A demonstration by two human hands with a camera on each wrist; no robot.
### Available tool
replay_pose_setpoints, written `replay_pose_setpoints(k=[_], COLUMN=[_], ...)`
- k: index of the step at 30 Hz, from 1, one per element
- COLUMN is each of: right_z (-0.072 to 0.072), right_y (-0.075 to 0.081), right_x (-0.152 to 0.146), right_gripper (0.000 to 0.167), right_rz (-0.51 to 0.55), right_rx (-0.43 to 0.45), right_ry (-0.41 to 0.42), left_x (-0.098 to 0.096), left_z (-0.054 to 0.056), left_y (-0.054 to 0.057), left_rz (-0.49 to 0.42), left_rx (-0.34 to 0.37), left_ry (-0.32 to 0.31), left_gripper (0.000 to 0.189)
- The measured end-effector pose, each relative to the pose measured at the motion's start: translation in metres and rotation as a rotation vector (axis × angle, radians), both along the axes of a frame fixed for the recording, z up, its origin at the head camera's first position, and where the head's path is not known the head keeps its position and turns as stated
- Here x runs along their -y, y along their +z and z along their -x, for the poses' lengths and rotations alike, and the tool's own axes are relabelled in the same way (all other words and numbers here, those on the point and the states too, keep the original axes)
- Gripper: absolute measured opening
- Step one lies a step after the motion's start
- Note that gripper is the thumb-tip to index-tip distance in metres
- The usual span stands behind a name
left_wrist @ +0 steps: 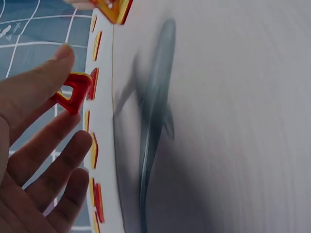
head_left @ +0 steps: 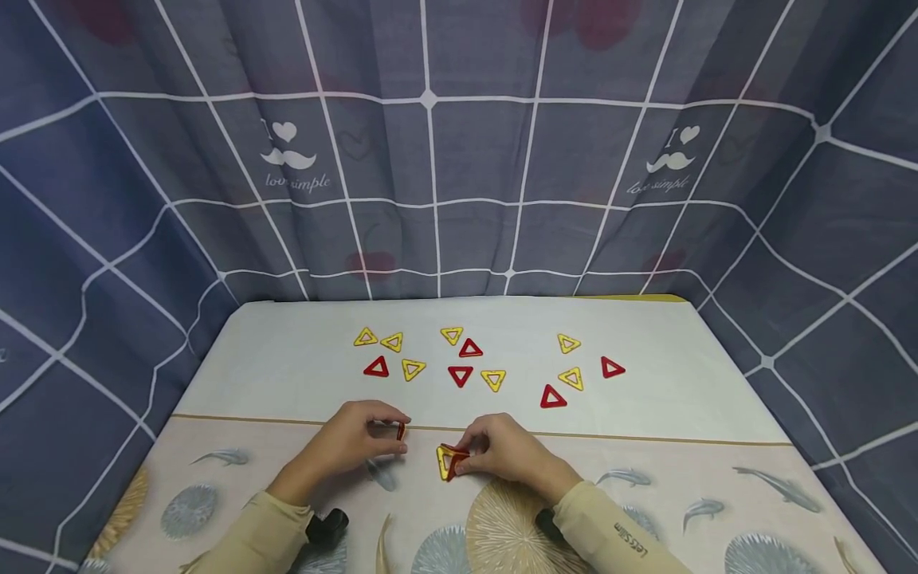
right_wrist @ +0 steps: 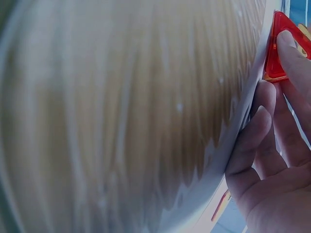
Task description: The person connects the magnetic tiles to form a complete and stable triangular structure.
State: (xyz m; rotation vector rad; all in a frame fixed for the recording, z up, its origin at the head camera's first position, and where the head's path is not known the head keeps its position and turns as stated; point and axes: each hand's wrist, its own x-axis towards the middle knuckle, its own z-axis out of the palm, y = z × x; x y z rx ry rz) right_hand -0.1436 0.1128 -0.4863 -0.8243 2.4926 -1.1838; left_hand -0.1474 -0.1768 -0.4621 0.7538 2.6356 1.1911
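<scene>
Thumb and fingers of my left hand point(head_left: 350, 437) pinch a red triangular frame point(left_wrist: 80, 90), seen nearly edge-on in the head view. To its right, above the patterned cloth, my right hand point(head_left: 508, 450) pinches a small cluster of triangular frames. A yellow triangle point(head_left: 442, 462) faces out on the cluster's left side, joined at an angle to red triangle pieces point(right_wrist: 275, 53). In the right wrist view the thumb presses the red face. A gap separates the left hand's triangle from the cluster.
Several loose yellow triangles point(head_left: 493, 379) and red triangles point(head_left: 553, 396) lie spread over the white strip point(head_left: 287, 359) beyond the hands. The fish-and-leaf patterned cloth point(head_left: 237, 434) covers the near side. A grid-patterned curtain point(head_left: 473, 151) surrounds the back and sides.
</scene>
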Motion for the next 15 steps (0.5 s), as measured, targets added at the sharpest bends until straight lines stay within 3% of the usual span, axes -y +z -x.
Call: replay_pose_setpoints(k=[15], right_z=[0.000], right_y=[0.000], right_x=[0.002], right_gripper=[0.016], right_rz=[-0.014], right_rx=[0.010], right_ry=[-0.024], left_x=[-0.037], left_z=[-0.009], left_y=[-0.012], left_rz=[0.082], left_rx=[0.015], left_ry=[-0.033], left_gripper=[0.036])
